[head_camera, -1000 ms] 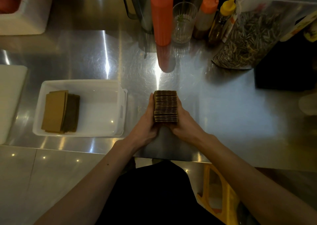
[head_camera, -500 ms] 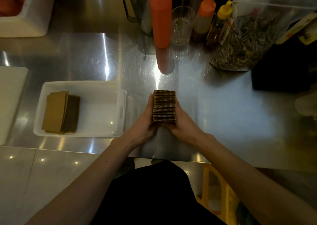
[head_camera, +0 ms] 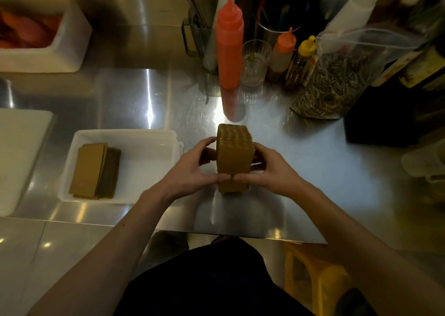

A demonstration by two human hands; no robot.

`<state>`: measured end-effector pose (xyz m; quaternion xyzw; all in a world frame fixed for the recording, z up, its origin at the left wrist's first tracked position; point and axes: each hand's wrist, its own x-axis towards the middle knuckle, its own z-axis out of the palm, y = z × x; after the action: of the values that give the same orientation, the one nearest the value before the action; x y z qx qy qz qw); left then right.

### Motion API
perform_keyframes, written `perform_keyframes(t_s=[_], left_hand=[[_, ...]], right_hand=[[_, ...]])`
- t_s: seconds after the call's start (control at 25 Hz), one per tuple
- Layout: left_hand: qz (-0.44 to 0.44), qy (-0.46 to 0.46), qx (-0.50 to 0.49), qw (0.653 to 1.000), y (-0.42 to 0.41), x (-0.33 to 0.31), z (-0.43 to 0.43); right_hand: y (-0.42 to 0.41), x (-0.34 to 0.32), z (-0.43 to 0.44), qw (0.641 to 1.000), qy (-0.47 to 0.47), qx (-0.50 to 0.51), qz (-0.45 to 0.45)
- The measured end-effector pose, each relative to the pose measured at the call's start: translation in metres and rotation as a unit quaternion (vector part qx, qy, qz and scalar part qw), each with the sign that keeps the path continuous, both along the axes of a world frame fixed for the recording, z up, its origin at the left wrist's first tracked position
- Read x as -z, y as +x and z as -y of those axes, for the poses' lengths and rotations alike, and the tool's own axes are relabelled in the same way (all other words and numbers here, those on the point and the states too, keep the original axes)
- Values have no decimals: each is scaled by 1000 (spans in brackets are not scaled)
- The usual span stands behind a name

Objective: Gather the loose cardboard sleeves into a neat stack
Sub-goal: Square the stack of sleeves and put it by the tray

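Observation:
A thick block of brown cardboard sleeves [head_camera: 234,155] stands on edge on the steel counter, its flat face turned toward me and its ribbed edges on top. My left hand [head_camera: 192,169] grips its left side and my right hand [head_camera: 272,170] grips its right side, thumbs meeting across the front face. A second, smaller pile of sleeves [head_camera: 95,171] lies flat in the white plastic tray [head_camera: 149,142] to the left.
At the back stand a tall red squeeze bottle [head_camera: 228,48], a glass [head_camera: 255,63], smaller orange and yellow-capped bottles and a clear bag of seeds [head_camera: 337,84]. A white foam box [head_camera: 65,51] sits far left. The counter edge [head_camera: 240,235] is close below my hands.
The stack has been tipped up: before, its ribbed edges faced me while it was squeezed from both sides; now a flat face shows and my thumbs lie across it.

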<state>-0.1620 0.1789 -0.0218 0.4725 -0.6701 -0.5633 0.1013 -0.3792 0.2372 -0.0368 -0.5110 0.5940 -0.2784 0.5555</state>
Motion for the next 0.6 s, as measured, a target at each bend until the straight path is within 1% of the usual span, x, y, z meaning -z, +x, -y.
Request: perform_keyframes(t_s=[0.08,0.2,0.28,0.36,0.48,0.6], left_hand=[[-22,51,-30,998,4,-12,-1],[-77,119,-94,985,11,-23,-3],[-99,133,-132,977,23,-30,-1],[-100,134,-162,973,39,-34,2],[-101,145,-177,968,67,-36,9],[-102,159,-187,964,105,-33,18]], right_hand=[[3,-14,1,1000,7,-1,22],[19,-37,6,997,24,6,67],[39,-47,10,995,36,22,87],[62,-52,14,993,47,42,98],[95,-55,20,991,63,58,106],[133,-58,27,992,64,52,91]])
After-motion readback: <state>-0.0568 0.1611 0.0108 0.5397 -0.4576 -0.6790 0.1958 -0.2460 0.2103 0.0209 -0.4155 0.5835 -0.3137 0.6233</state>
